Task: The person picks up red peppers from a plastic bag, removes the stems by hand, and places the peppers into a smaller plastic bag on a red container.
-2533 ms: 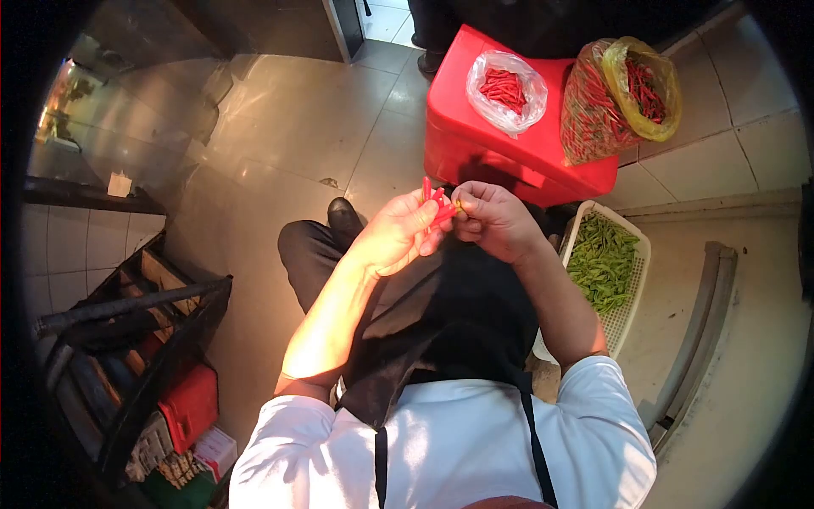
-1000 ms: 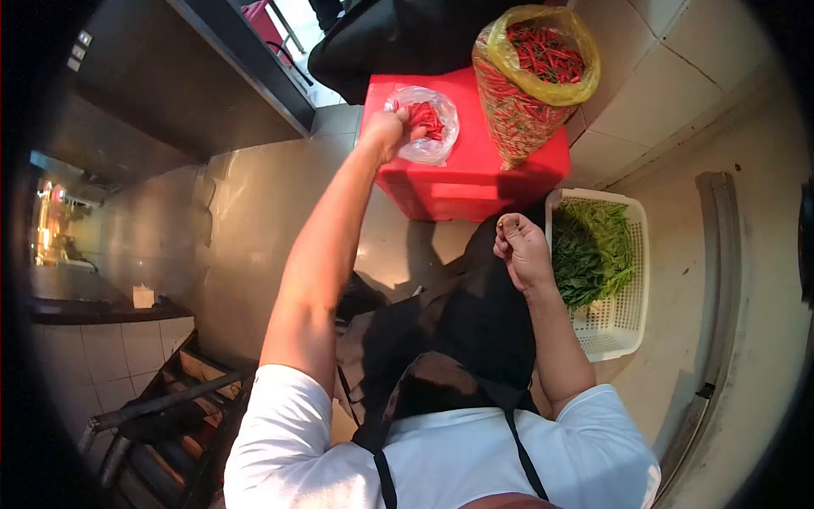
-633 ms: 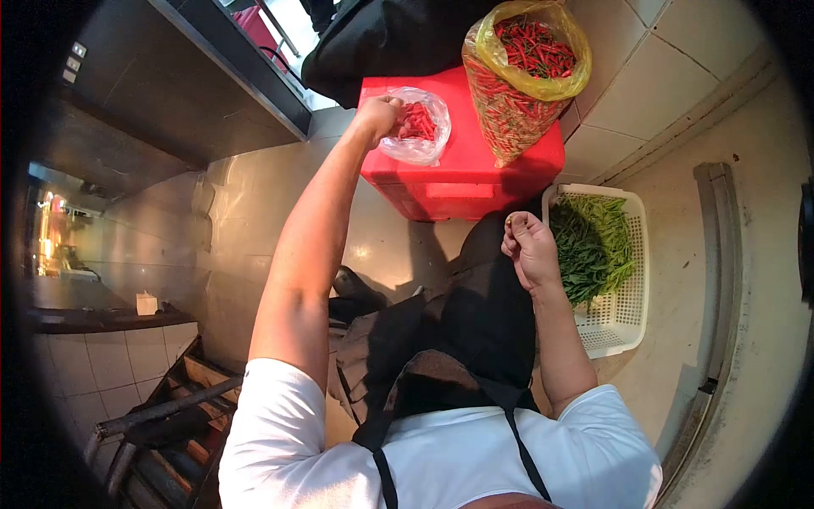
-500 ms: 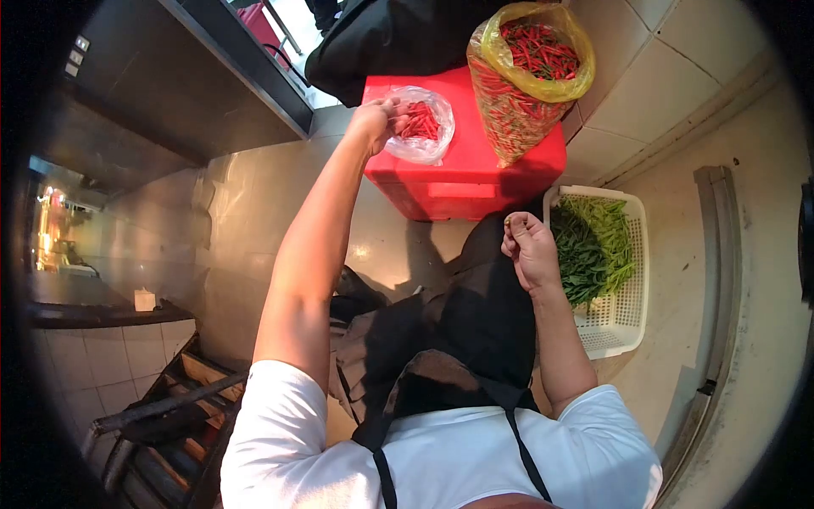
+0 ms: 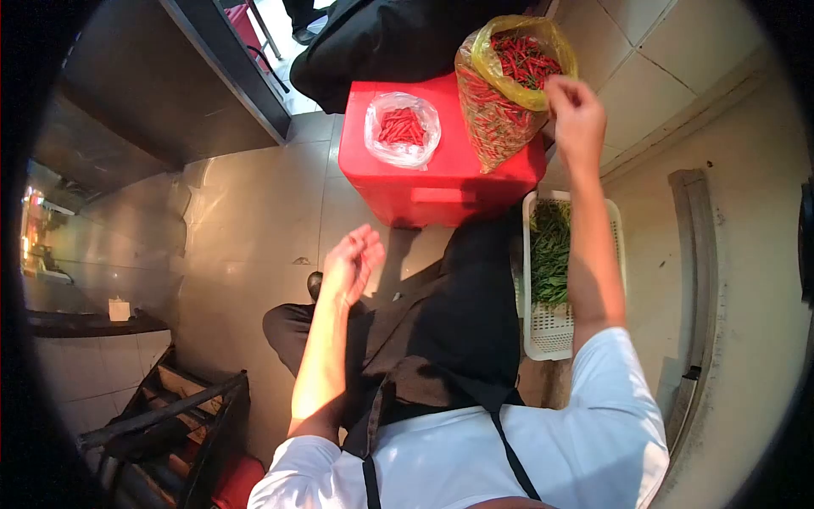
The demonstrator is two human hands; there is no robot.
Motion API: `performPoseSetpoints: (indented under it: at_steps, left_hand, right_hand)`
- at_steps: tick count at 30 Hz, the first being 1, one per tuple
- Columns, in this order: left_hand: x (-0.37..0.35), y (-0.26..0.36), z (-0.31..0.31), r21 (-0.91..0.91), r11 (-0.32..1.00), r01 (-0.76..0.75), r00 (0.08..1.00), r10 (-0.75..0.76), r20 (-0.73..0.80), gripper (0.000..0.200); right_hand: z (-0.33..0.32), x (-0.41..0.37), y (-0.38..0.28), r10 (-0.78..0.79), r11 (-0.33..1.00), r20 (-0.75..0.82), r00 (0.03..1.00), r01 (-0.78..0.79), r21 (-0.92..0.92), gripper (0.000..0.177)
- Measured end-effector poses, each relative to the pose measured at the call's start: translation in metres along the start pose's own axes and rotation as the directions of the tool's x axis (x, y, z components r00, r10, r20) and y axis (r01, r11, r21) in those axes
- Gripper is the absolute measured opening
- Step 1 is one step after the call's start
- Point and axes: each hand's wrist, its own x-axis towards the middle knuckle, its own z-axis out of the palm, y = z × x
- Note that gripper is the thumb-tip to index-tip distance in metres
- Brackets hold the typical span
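My left hand [image 5: 356, 261] is over my lap, fingers loosely spread, with nothing visible in it. At the right rim of the yellow-lipped plastic bag [image 5: 500, 127], my right hand [image 5: 578, 114] has its fingertips pinched together; what they hold, if anything, is too small to make out. Red chilies with green stems [image 5: 524, 59] fill that bag. A clear plastic bag [image 5: 430, 127] with red chilies [image 5: 402, 127] in it stands to the left. Both bags are on a red box [image 5: 441, 182].
A white basket [image 5: 551, 343] of green leafy vegetables [image 5: 551, 254] is on the floor below my right forearm. Behind the red box is a person in dark clothes [image 5: 373, 47]. A dark metal rack [image 5: 170, 416] stands at the lower left, and a tiled wall runs along the right.
My left hand has moved back from the clear bag to above my lap. My right hand has gone from beside the basket up to the big chili bag. The view has shifted slightly.
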Motion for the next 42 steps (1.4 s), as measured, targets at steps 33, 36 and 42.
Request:
performPoseSetpoints:
  at_steps: [33, 36, 42]
  left_hand:
    - [-0.078, 0.042, 0.059, 0.817, 0.437, -0.376, 0.910, 0.340, 0.237, 0.017]
    - [-0.074, 0.041, 0.060, 0.800, 0.464, -0.380, 0.916, 0.312, 0.254, 0.017]
    - [-0.064, 0.038, 0.060, 0.567, 0.766, -0.303, 0.949, 0.186, 0.255, 0.019]
  right_hand:
    - [0.099, -0.173, -0.050, -0.307, 0.939, 0.838, 0.452, 0.288, 0.189, 0.013]
    - [0.093, -0.173, -0.044, -0.140, 0.989, 0.886, 0.443, 0.019, 0.147, 0.013]
    - [0.083, -0.165, -0.039, 0.139, 0.722, 0.916, 0.376, -0.671, 0.166, 0.018]
